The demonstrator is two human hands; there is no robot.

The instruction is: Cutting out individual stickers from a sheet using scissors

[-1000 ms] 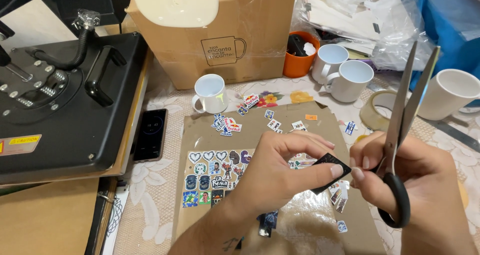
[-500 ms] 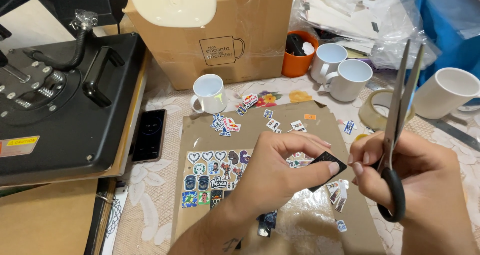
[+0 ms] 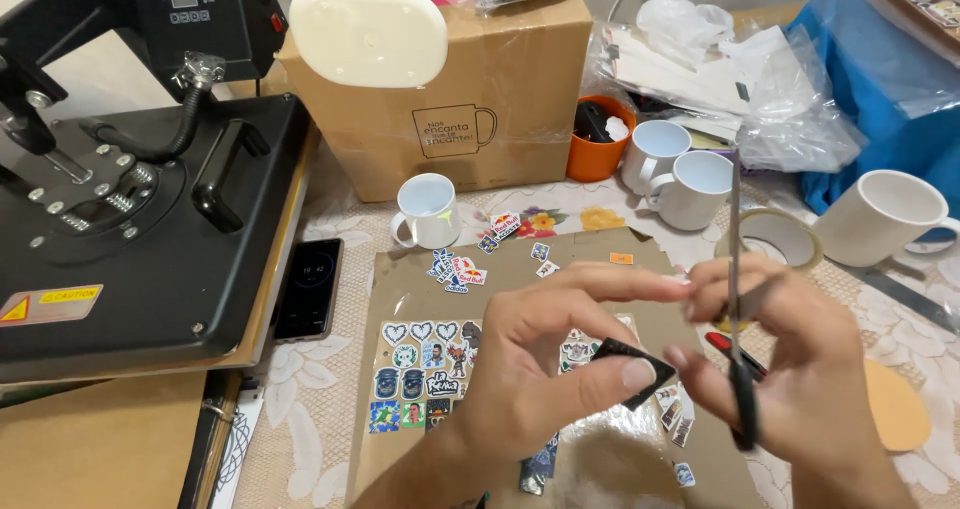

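Heat press [image 3: 120, 219]: black metal, flat square platen w/ matte finish, far to the outer side of the left fingers; its front edge overhangs the table.

Cardboard box [image 3: 450, 109]: brown, taped, well beyond the fingertips.

Brown card sheet [image 3: 400, 289]: flat, rectangular, lies under both hands; small glossy cut-out stickers [image 3: 425, 369] sit in rows on it just outboard of the left wrist. Bare card shows between the sticker rows and the left fingers.

White ceramic mugs [image 3: 428, 211]: smooth, cylindrical, past the fingertips; more stand beyond the right fingers, with a tape roll [image 3: 775, 237] just behind the right knuckles.

Phone [image 3: 310, 289]: black slab, between press and card sheet.

Left hand [image 3: 545, 369]: palm down, thumb and index pinched on a small black piece [image 3: 625, 364], thin, flat, angular, held off the sheet between the two hands.

Right hand [image 3: 790, 359]: fingers curled through the black handles of the scissors [image 3: 738, 299]; steel blades point straight up, shut to a single thin line. Black piece sits just beside the blades, at the right fingertips; contact w/ blades cannot be told
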